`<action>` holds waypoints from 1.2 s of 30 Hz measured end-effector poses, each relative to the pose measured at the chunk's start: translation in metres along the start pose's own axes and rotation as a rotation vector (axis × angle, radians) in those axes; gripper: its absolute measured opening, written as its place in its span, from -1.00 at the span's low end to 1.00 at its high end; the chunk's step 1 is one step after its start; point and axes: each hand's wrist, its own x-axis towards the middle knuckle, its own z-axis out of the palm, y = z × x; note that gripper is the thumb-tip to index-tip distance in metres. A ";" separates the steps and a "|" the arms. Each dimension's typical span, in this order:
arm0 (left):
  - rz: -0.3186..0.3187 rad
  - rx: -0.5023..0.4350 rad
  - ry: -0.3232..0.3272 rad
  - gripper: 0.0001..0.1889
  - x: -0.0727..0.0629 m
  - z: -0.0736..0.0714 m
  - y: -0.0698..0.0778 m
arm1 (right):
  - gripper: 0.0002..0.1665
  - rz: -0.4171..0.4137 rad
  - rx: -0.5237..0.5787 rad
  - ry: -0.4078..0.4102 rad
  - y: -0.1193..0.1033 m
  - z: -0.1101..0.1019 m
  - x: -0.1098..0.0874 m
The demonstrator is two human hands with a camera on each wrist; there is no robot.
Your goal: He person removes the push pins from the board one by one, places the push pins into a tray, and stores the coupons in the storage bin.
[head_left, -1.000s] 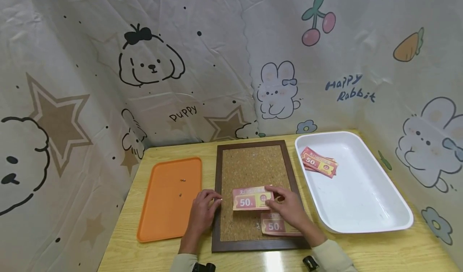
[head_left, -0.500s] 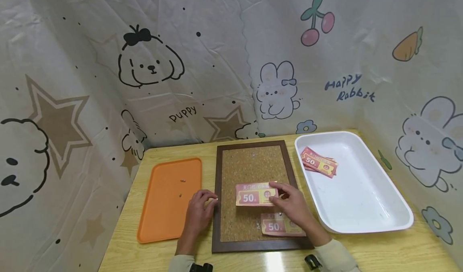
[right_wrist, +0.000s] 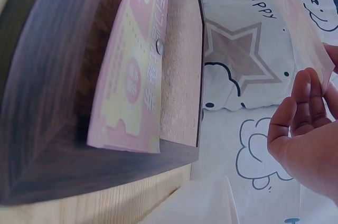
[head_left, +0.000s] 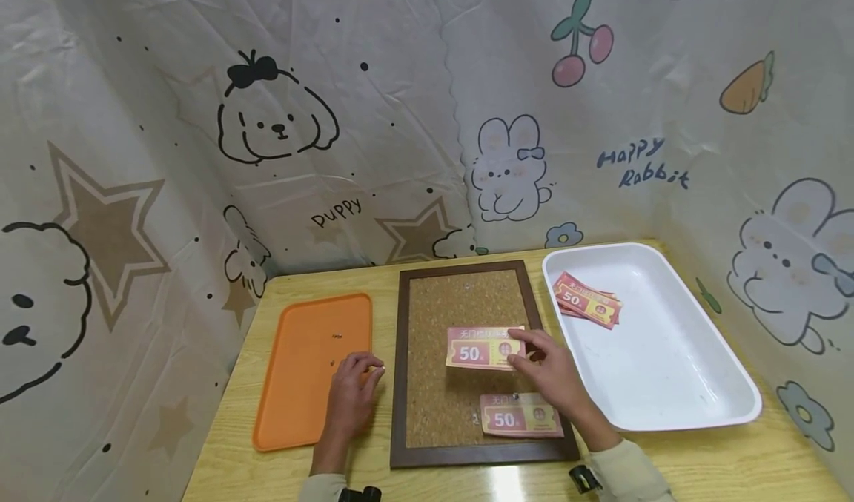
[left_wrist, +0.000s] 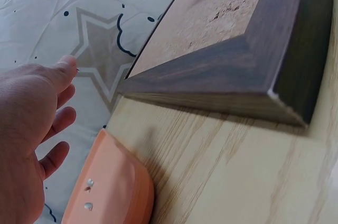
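My left hand [head_left: 352, 394] is between the orange tray and the corkboard. It pinches a tiny thumbtack [left_wrist: 77, 70], mostly hidden by the fingers, its dark point showing in the left wrist view. My right hand [head_left: 550, 365] holds a pink and yellow paper coupon [head_left: 477, 348] marked 50 by its right end, raised above the brown-framed corkboard [head_left: 440, 302]. Another coupon [head_left: 510, 417] lies at the board's lower right, a round silver thumbtack head [right_wrist: 159, 47] at its upper edge; its lower part stands away from the cork.
An orange tray [head_left: 300, 383] with a few small tacks [head_left: 336, 336] lies on the left of the wooden table [head_left: 380, 450]. On the right stands a white basin [head_left: 660, 354] with a fanned stack of coupons [head_left: 587, 300]. A printed curtain [head_left: 400, 116] hangs behind.
My left hand has drawn back leftward from the board's frame toward the orange tray. The right hand has carried its coupon up and to the right, uncovering more of the lower coupon.
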 end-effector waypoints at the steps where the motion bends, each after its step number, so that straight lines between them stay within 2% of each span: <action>1: -0.005 0.003 0.001 -0.96 0.000 -0.001 -0.001 | -0.53 0.001 -0.001 0.003 0.000 0.000 0.000; 12: -0.021 0.010 0.075 -0.92 -0.001 -0.009 -0.012 | -0.55 0.020 0.015 0.044 0.003 -0.010 0.001; 22: -0.126 0.023 0.030 -0.89 -0.002 -0.015 -0.020 | -0.57 0.049 -0.009 0.109 0.005 -0.018 0.003; 31: -0.156 0.042 0.041 -0.87 -0.002 -0.019 -0.027 | -0.55 0.048 -0.008 0.158 0.009 -0.028 0.003; 36: -0.163 0.053 0.056 -0.88 -0.003 -0.022 -0.030 | -0.56 0.082 -0.033 0.166 0.012 -0.033 0.003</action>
